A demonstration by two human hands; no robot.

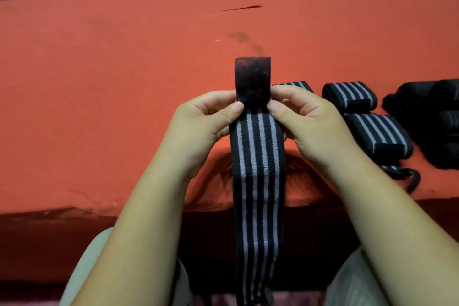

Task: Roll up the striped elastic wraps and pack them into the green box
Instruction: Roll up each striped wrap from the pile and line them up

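between pinch grip of left hand (203, 120) and right hand (306, 123), black white-striped wrap (258, 181), perhaps velcro-tipped

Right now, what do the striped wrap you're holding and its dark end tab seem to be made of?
Striped wrap: apparently woven elastic fabric, matte, with fine ribbed texture along its stripes. Dark end tab: fuzzy, unstriped patch, possibly hook-and-loop fastener; can't confirm.
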